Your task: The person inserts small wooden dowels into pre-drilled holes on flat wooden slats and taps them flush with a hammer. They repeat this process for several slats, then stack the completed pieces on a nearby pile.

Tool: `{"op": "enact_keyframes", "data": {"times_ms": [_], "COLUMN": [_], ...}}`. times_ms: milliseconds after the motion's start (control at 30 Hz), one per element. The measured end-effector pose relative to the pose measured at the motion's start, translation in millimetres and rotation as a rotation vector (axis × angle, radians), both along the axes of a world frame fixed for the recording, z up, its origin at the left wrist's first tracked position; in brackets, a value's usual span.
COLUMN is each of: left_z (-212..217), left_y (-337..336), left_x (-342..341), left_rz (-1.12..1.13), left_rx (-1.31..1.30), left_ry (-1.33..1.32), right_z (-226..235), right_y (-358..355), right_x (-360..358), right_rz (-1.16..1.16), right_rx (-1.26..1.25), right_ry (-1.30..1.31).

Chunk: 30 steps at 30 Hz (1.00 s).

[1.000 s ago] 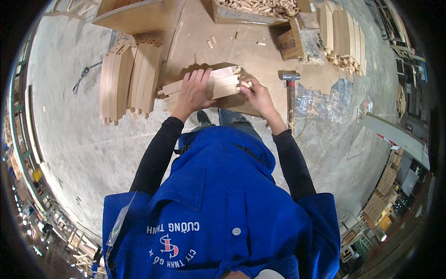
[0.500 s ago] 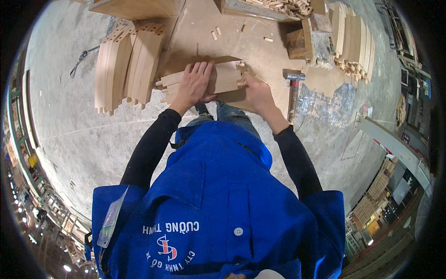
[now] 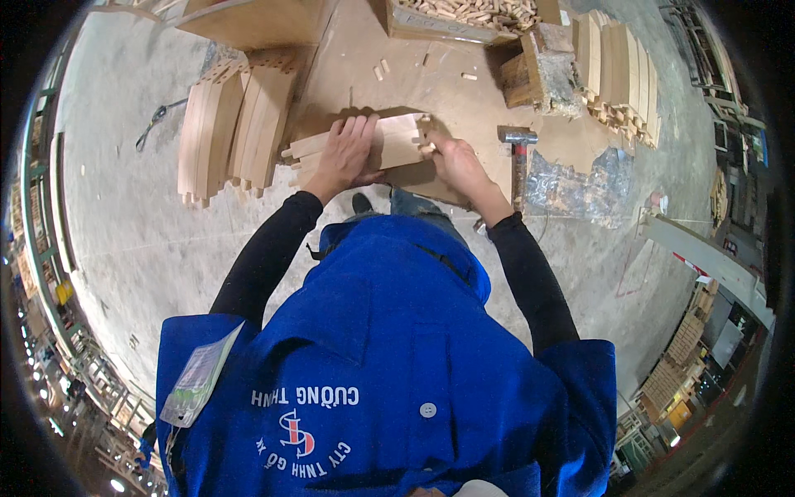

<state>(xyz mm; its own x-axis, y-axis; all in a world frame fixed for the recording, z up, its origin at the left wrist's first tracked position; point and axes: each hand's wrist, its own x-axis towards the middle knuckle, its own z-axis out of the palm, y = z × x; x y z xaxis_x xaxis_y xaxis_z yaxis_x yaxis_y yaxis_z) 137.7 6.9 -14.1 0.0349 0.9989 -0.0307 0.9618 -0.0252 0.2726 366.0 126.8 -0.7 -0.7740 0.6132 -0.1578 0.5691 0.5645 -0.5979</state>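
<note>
A wide grey concrete floor [image 3: 124, 248] spreads around the person, with a pale beam [image 3: 704, 253] jutting in from the right side and stacked timber blurring toward the rim. Before the person lies a brown sheet [image 3: 352, 50], and over its near edge, right in front of the legs, I see a small bundle of pale wooden strips [image 3: 399, 142], set slightly aslant, pegs sticking out of the left ends. The left hand [image 3: 349, 153] clasps the bundle across its middle, fingers laid over the top and thumb on the near side. At the bundle's right end, the right hand [image 3: 458, 166] is curled up nearly into a fist beside a short dowel [image 3: 427, 149]; its fingertips are hidden from me, so I cannot tell whether it grips that dowel. Just to the right of that hand is a hammer [image 3: 519, 157], its head pointing away from the person, next to some crumpled clear plastic [image 3: 580, 186]. Farther off, a box [image 3: 414, 26] is heaped with dowels, and a few loose dowels [image 3: 383, 70] lie on the sheet nearer the person. A rough wooden block [image 3: 538, 74] sits between the box and a right-hand stack of strips [image 3: 617, 66]; taller-looking bundles of drilled strips [image 3: 211, 132] stand at the left.
</note>
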Motion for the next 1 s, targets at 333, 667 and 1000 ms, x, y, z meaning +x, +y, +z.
{"op": "enact_keyframes", "data": {"times_ms": [333, 667, 1000], "left_z": [1, -5, -8], "left_y": [-1, -2, -3], "left_x": [2, -3, -3], "left_rz": [0.004, -0.005, -0.004], "left_rx": [0.036, 0.079, 0.052], "left_ry": [-0.045, 0.003, 0.009], "right_z": [-21, -3, 21], "right_y": [29, 35, 48], "right_x": [35, 7, -30], "right_rz": [-0.288, 0.076, 0.417], "right_rx": [-0.406, -0.021, 0.159], "right_ry": [0.115, 0.006, -0.142]}}
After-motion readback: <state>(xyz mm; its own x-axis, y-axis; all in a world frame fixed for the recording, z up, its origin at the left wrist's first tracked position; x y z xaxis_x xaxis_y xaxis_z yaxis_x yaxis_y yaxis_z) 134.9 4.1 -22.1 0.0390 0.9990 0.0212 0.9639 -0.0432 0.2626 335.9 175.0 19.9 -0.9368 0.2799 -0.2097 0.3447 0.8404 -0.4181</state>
